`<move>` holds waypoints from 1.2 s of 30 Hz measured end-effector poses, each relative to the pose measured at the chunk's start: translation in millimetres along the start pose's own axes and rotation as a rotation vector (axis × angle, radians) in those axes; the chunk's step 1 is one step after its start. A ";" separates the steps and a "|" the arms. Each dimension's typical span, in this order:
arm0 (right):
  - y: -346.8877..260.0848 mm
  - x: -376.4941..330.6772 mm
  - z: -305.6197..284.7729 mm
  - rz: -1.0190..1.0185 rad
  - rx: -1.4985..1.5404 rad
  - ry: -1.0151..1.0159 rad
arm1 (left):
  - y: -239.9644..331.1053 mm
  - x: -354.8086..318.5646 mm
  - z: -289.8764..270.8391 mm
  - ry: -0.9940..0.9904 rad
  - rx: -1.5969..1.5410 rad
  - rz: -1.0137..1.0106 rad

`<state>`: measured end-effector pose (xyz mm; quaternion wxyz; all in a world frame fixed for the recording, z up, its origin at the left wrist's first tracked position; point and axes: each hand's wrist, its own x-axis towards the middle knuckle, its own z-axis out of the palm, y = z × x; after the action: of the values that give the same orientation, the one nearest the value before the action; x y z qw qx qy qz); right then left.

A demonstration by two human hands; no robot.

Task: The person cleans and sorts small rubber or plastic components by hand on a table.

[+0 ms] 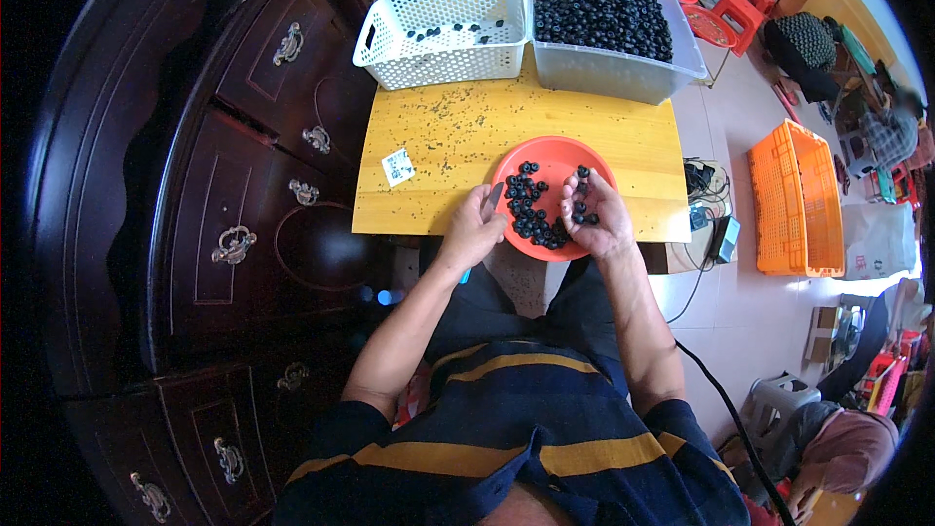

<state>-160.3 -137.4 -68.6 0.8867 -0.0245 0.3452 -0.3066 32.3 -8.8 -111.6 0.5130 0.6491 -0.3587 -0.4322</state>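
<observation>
My left hand [472,227] is closed around a small knife [496,196]. Its short blade points up toward the plate, and a bit of turquoise handle shows below the hand. Over the plate's right side, my right hand [601,214] is turned palm up with curled fingers. One small black round part [583,171] is at its fingertips, and a few more lie in or against the palm. Beneath both hands, a red-orange plate [557,151] overlaps the table's near edge. Loose black round parts [527,205] lie on it, mostly at its left and bottom.
Black specks litter the yellow table [453,156] beside a white paper square [398,168]. Behind stand a white perforated basket [448,68] with several parts and a clear bin [604,73] heaped with them. Dark drawers [282,185] flank the left; an orange crate [797,200] stands right.
</observation>
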 end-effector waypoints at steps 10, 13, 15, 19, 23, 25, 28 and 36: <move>-1.6 -7.7 1.2 -0.199 -0.402 -0.082 | 18.3 -5.7 3.3 0.023 0.021 -0.061; -2.7 -9.5 8.8 -0.187 -0.302 0.010 | 17.1 -6.0 3.4 0.027 -0.037 -0.050; -4.7 -8.8 5.9 -0.141 -0.226 -0.007 | 19.4 -6.2 4.5 0.031 -0.029 -0.054; -3.0 -6.9 -5.2 0.019 -0.019 -0.075 | 19.1 -6.0 6.6 0.008 -0.015 -0.056; 5.9 -2.7 -18.1 0.133 0.145 -0.196 | 9.3 -2.8 5.0 0.005 -0.034 0.001; 8.3 -2.8 -22.4 0.195 0.300 -0.223 | 16.2 -4.1 6.6 0.004 -0.041 -0.039; 15.1 -23.8 9.4 0.086 0.282 -0.044 | 7.5 -4.6 2.8 0.022 -0.059 -0.012; 16.8 -27.3 0.4 -0.002 0.143 -0.186 | 13.5 -7.5 8.9 0.034 -0.056 0.007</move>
<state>-166.9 -108.5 -56.2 0.9141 0.0102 0.2385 -0.3278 21.0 -8.0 -97.9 0.5385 0.6405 -0.3398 -0.4294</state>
